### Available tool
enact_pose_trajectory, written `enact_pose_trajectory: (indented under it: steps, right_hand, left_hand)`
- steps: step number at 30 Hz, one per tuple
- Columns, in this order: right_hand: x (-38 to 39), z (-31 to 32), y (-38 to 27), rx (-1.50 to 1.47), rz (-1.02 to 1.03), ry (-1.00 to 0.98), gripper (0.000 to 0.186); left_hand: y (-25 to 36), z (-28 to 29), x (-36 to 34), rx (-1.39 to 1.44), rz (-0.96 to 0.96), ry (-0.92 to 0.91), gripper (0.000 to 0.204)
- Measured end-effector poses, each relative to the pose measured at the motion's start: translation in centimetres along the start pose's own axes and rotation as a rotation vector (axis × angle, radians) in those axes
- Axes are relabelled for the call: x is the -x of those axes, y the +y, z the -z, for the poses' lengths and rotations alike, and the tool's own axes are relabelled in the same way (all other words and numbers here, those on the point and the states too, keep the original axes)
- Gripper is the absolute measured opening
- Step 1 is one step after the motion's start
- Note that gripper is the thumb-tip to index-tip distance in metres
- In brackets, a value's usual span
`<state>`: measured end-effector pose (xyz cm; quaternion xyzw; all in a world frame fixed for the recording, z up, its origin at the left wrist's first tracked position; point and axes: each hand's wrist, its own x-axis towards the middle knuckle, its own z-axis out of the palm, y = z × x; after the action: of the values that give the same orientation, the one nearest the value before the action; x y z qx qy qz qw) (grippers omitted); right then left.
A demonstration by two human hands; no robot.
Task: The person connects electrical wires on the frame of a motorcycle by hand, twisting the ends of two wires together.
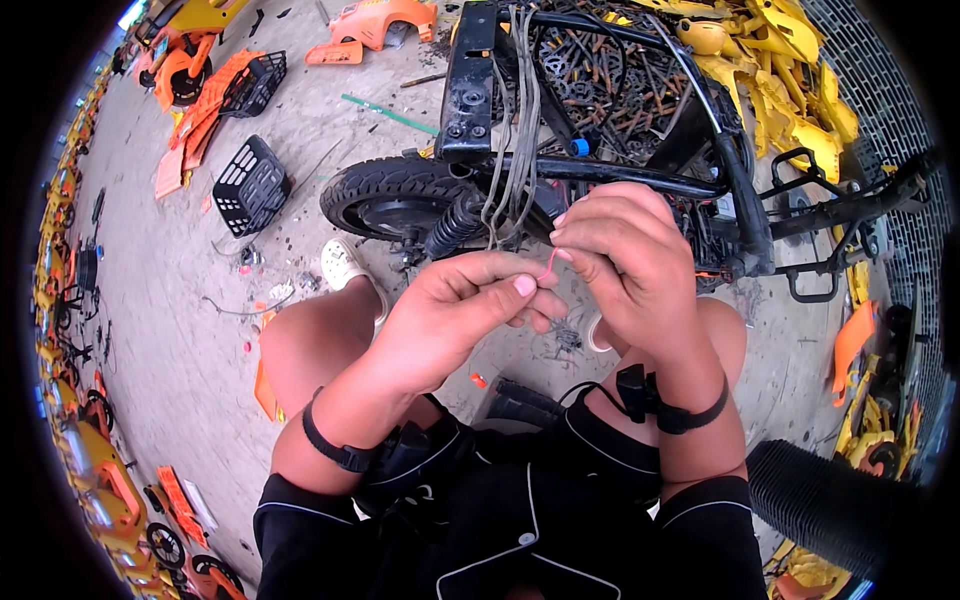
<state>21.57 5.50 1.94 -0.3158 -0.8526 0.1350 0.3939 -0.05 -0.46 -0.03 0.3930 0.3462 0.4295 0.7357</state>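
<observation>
A thin pink strand (550,262), a wire or string I cannot tell apart, runs between my two hands in front of a black scooter frame (470,105). My left hand (445,305) pinches its lower end between thumb and fingers. Higher up and to the right, my right hand (635,245) pinches the other end with bunched fingertips. Just beyond them, grey cables (512,120) hang in a bundle down the frame. A black spring shock absorber (457,225) and a wheel with a black tyre (385,185) sit to the left of the cables.
Behind the frame lies a pile of rusty metal parts (610,80), with yellow plastic panels (770,70) at the far right. A black basket (252,185) and orange panels (205,110) lie on the left floor. A ribbed black object (825,490) stands at my right.
</observation>
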Motion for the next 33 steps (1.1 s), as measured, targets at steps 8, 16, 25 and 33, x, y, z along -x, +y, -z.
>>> enact_pose_trajectory:
  steps: [8,16,25,33]
  right_hand:
    - [0.3,0.3,-0.4,0.195,0.116,0.064,0.028]
    - [0.7,-0.8,-0.2,0.035,0.066,0.166,0.022]
    - [2.1,-4.9,-1.1,-0.344,-0.179,0.214,0.018]
    - [2.6,-5.4,-1.4,-0.695,-0.482,0.031,0.012]
  left_hand:
    - [-0.1,0.0,0.0,0.072,0.040,0.025,0.023]
    - [0.4,-1.0,0.4,0.083,-0.066,0.081,0.024]
    - [0.3,-0.9,0.4,-0.084,-0.170,0.125,0.021]
    - [-0.2,-0.1,-0.1,-0.654,-0.535,0.246,0.018]
